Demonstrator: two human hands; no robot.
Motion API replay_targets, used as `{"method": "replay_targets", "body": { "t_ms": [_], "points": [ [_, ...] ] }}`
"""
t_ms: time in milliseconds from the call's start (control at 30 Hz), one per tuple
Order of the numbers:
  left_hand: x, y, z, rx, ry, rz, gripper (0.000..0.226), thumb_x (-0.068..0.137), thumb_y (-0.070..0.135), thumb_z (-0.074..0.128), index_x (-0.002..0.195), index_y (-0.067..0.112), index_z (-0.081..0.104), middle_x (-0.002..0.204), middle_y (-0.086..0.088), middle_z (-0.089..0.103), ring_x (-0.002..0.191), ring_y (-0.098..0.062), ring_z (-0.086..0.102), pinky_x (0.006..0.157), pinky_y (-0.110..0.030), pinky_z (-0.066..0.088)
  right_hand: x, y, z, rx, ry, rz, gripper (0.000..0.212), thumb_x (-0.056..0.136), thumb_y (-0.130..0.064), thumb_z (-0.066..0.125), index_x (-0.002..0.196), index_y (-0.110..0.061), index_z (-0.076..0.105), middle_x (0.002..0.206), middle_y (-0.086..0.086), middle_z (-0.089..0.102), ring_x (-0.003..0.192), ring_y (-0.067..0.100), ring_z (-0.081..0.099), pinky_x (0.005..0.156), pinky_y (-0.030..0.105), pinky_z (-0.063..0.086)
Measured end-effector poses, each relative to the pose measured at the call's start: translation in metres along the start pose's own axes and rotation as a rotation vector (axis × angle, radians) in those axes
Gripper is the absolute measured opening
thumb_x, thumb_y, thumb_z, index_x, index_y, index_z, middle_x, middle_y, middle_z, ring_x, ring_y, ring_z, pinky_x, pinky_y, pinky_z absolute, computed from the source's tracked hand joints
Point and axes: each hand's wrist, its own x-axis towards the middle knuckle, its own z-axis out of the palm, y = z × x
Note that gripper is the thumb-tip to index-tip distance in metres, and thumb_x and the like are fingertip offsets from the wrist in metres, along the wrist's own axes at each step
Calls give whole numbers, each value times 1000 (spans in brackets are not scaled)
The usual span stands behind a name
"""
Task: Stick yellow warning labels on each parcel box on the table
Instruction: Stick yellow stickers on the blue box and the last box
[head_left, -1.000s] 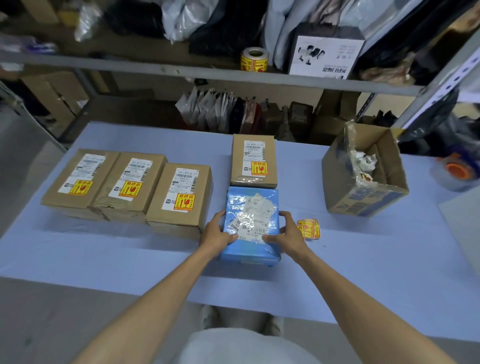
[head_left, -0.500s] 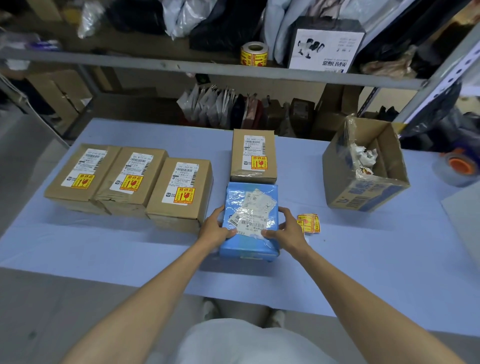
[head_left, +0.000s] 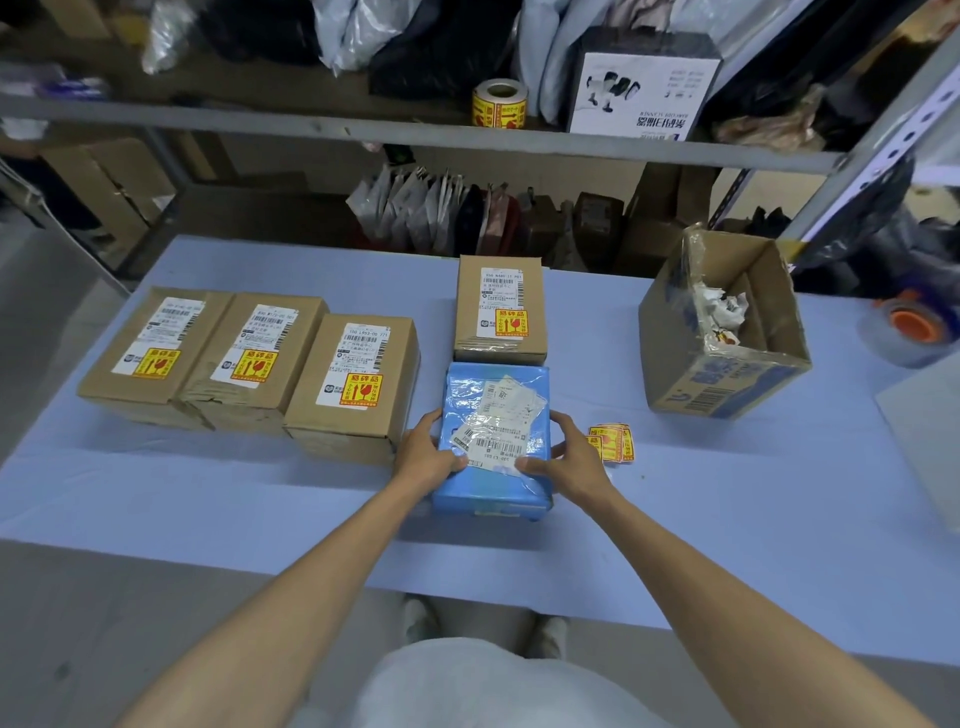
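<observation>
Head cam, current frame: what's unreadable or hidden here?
All head view.
- Loose yellow labels: right hand covers their left part; count unclear.
- Blue parcel: its sides are hidden under left hand and right hand; label print too small.
- Open carton: its walls hide the bottom.
- Tape roll: blurred, at the right edge.

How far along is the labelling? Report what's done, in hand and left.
Done: the four brown boxes each carry a yellow label. In hand: left hand and right hand grip the blue parcel, which shows no yellow label. Left: stick one of the loose yellow labels beside it onto it.
</observation>
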Motion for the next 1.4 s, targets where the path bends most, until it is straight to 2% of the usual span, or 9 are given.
{"method": "replay_targets", "body": {
  "t_ms": [133,267,400,567,733,867,1033,1233,1400],
  "points": [
    [2,6,6,172,100,85,88,60,13,80,135,31,37,122,-5,50,115,-24,53,95,-43,49,1,10,-10,6,-6,6,57,91,-41,61,140,-26,38,111,5,61,97,21,62,75,34,56],
    [-2,15,7,260,169,196,74,71,5,73,135,25,41,128,-5,43,119,-20,46,92,-32,42,6,25,-26,-225,193,77,38,98,-24,51,133,-11,49,126,12,60,109,31,60,86,36,48],
    [-3,13,9,143,215,272,60,74,0,72,127,18,50,120,-4,51,109,-18,54,85,-29,48,17,37,-36,-444,265,176,38,95,-20,53,129,-4,48,130,18,52,116,37,52,91,40,44],
    [-2,6,7,151,242,323,54,72,-8,69,121,12,55,112,-5,54,100,-14,54,84,-24,46,37,39,-27,-445,298,253,47,89,-19,62,128,-3,44,132,19,45,113,40,52,89,44,44],
    [-4,2,5,160,252,345,50,72,-10,66,117,11,58,108,-3,56,94,-10,53,80,-18,43,45,41,-17,-405,354,270,62,85,-3,66,136,3,31,140,25,33,115,48,50,90,49,45],
    [-2,5,3,152,262,346,51,72,-9,65,117,12,57,106,-2,55,94,-13,54,82,-26,48,42,36,-24,-282,415,270,47,83,4,64,125,3,42,129,22,45,110,44,54,88,45,45],
    [-1,26,3,160,225,367,46,76,-6,62,116,15,58,107,1,56,97,-13,55,82,-27,49,38,16,-39,-143,423,201,25,82,-4,65,106,-2,60,109,18,65,101,35,60,82,38,50],
    [1,60,7,195,77,443,37,77,0,63,111,14,61,100,1,59,93,-16,58,86,-31,50,31,-5,-55,-194,333,146,10,81,3,59,90,0,60,85,14,60,57,21,56,46,24,42],
    [1,59,11,232,38,434,33,81,2,63,111,15,60,99,2,59,90,-14,57,83,-28,49,35,25,-62,-269,305,230,11,75,0,60,68,-5,54,80,20,65,77,36,66,67,41,57]
  ]
}}
